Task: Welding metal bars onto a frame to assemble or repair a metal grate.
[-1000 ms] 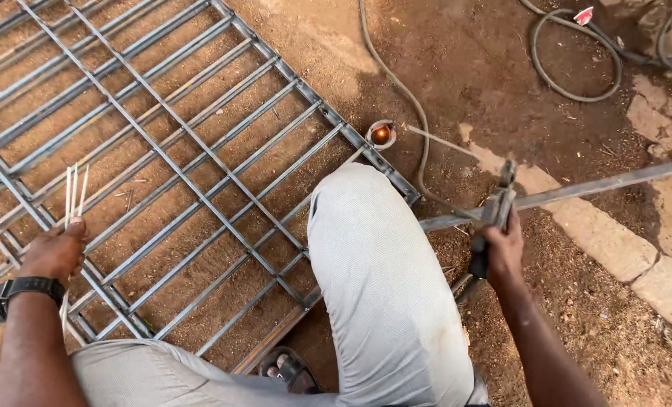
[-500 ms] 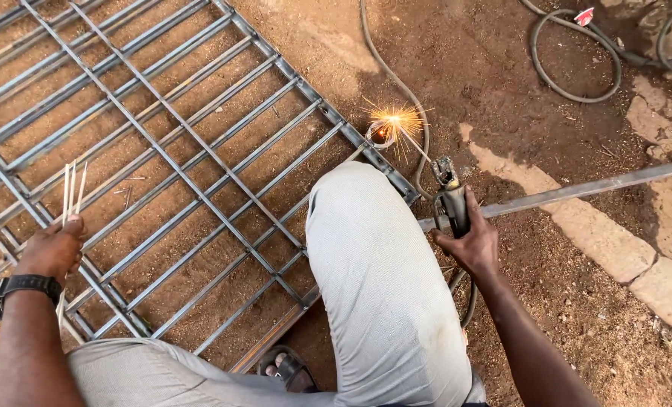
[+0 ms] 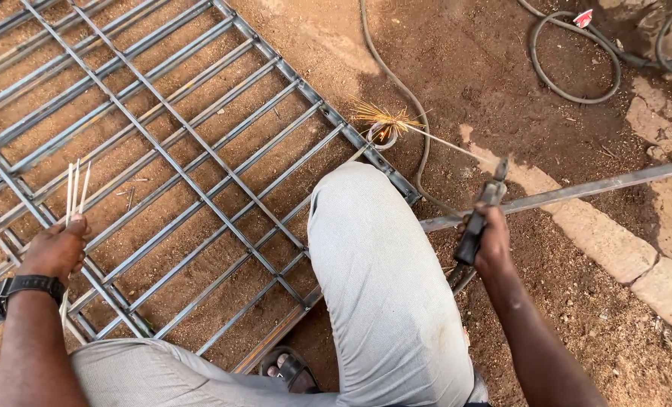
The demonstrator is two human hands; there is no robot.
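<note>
On the metal grille (image 3: 162, 151), which lies flat on the dirt ground (image 3: 577, 98) and serves as landmark, everything sits as follows, left to right.

Over the grille's near-left part, the left hand (image 3: 55, 249) is closed round a small bundle of thin welding rods (image 3: 76, 188), tips pointing up and away; a black wristwatch (image 3: 15, 286) sits on that wrist. Rods look light, stiff but easy to snap or bend, w/ a brittle coating prob., so best pinched near the lower end as the hand has them.

At the grille's near-right edge a bent knee in grey trousers (image 3: 381, 279) covers the frame; a sandalled foot (image 3: 287, 369) shows below it.

Just past the grille's right rim, sparks (image 3: 385, 120) flare where the rod tip meets a small ring-like piece, though the glare hides the exact joint.

Right of the grille, the right hand (image 3: 490, 241) is wrapped tight round the dark handle of the electrode holder (image 3: 481, 218), its rod (image 3: 445, 143) reaching to the sparks. Holder seems rigid, moderately heavy, cable-dragged; grip the insulated handle only, never the hot end. A long steel bar (image 3: 600, 185) runs off right, and cables (image 3: 570, 60) coil farther out.
</note>
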